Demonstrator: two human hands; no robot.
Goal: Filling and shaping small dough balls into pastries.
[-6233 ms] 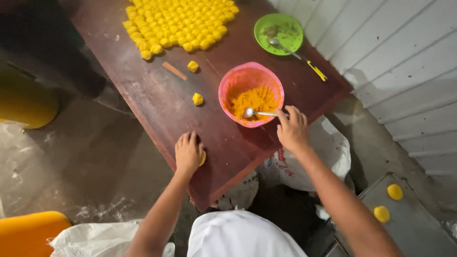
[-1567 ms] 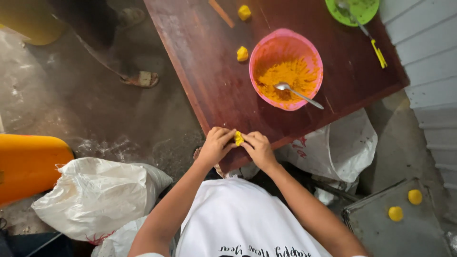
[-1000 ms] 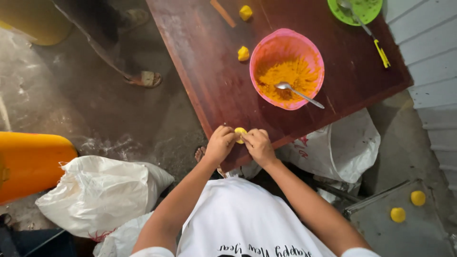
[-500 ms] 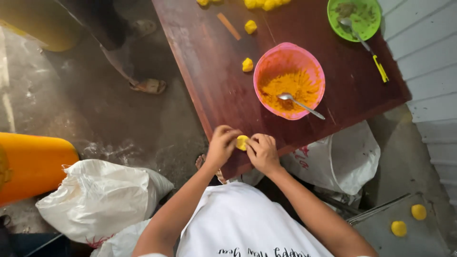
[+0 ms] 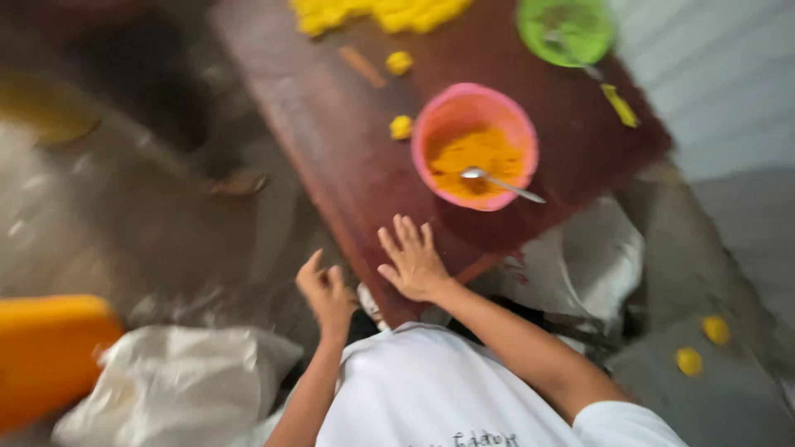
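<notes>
Right hand: open, fingers spread, palm down on the near corner of the dark red-brown table; grasps nothing visible. Left hand: just off the table's near edge, fingers loosely curled, blurred by motion; whether it encloses anything cannot be told. No yellow piece shows between the two hands.

Pink bowl: beyond the right hand, near it, part-filled with yellow-orange mixture. Metal spoon rests in the bowl, handle over the near rim toward the right.

Two small yellow pieces: one just left of the bowl, one farther up the table. Short brown stick lies beside the farther piece. Mass of yellow pieces at the far end.

Green dish: far right corner, with a yellow-handled utensil lying below it.

Handling note, as judgement: the open right hand sits close to the table's corner, so any pressing or rolling there goes best with a flat palm, kept inboard from the edge.
</notes>
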